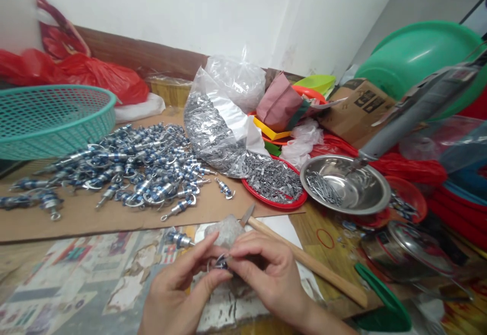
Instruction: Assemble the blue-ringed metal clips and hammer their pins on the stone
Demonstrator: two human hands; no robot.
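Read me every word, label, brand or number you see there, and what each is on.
No text can be read for certain.
Cardboard box: dark printed blocks, too blurred to read.
Grey bar at right: marks near its upper end, too blurred to read.
Worn printed sheet at lower left: coloured patches; any lettering is too blurred.
Held blue-and-silver part: no lettering visible.

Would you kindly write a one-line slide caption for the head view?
Left hand and right hand hold a small part near a hammer and piled blue-and-silver pieces.
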